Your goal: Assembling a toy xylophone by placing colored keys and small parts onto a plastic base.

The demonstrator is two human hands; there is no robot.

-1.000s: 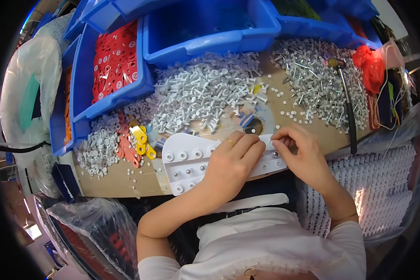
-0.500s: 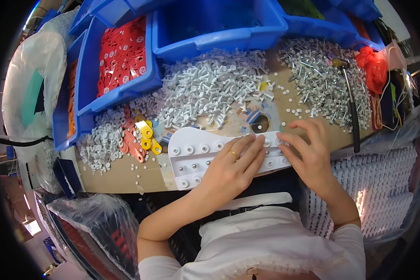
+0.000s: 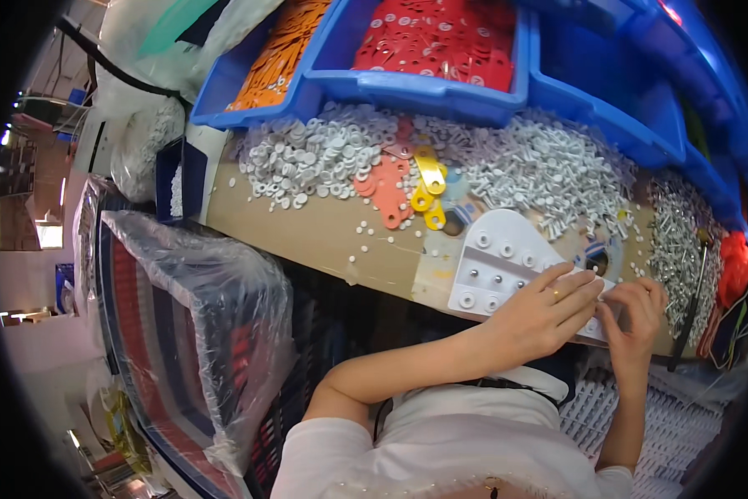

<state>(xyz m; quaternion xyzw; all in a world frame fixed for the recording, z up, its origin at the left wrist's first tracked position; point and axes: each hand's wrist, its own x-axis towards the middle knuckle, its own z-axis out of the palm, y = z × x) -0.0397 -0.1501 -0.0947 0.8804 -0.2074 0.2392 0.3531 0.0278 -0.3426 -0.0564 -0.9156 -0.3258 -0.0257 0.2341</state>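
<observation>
A white plastic plate (image 3: 515, 231) with a rounded end lies on the workbench, with rows of white washers and small metal studs along it. My left hand (image 3: 544, 314) rests across its middle, fingers stretched out and a ring on one of them. At the plate's right end is my right hand (image 3: 639, 320), thumb and fingers brought together at its surface. Whatever sits between those fingertips is too small to make out. My hands cover much of the plate's right half.
Beyond the plate lie heaps of white plastic pins (image 3: 549, 162), white washers (image 3: 307, 154) and metal rivets (image 3: 669, 229). Coral and yellow pieces (image 3: 426, 179) lie left of it. Blue bins (image 3: 432, 98) line the back. A hammer (image 3: 688, 312) lies right, a plastic-wrapped bundle (image 3: 216, 308) lower left.
The view has swung left, so the bench and plate appear farther right and tilted. Both hands stay at the plate; the right fingertips are drawn closer together at its right end.
</observation>
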